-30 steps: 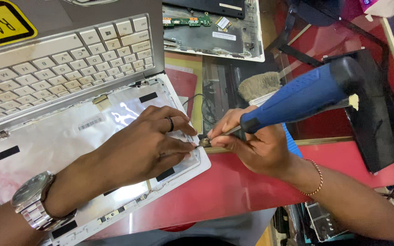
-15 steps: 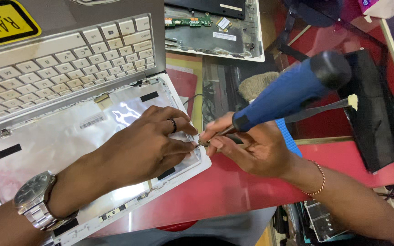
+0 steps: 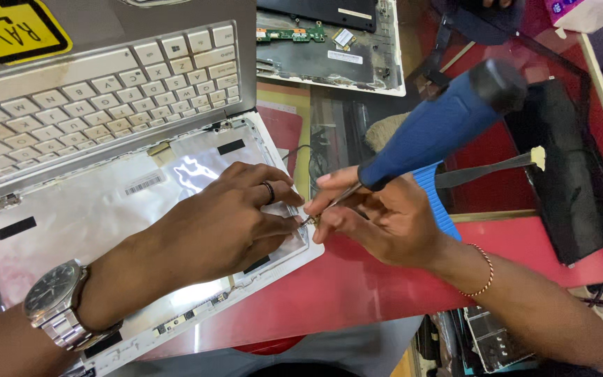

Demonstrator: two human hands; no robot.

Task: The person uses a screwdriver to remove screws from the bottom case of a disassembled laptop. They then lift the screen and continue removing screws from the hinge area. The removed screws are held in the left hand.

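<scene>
A white laptop lies opened up on the red table, its keyboard (image 3: pixel 106 91) at upper left and its bare silver lid panel (image 3: pixel 92 216) below. My left hand (image 3: pixel 225 223), with a ring and a wristwatch, rests flat on the panel's right edge, fingertips pinching at the corner. My right hand (image 3: pixel 385 216) holds a blue-handled screwdriver (image 3: pixel 441 126). Its thin metal tip meets the panel's corner right at my left fingertips.
Another dismantled laptop base with a green circuit board (image 3: pixel 329 42) lies at the top. A black flat panel (image 3: pixel 567 167) sits on the right of the red table (image 3: pixel 357 286). A thin stick tool (image 3: pixel 490 167) and a yellow sticker (image 3: pixel 8 28) are also in view.
The screwdriver handle has swung upward and to the right while its tip stays at the panel corner. My left hand has hardly shifted.
</scene>
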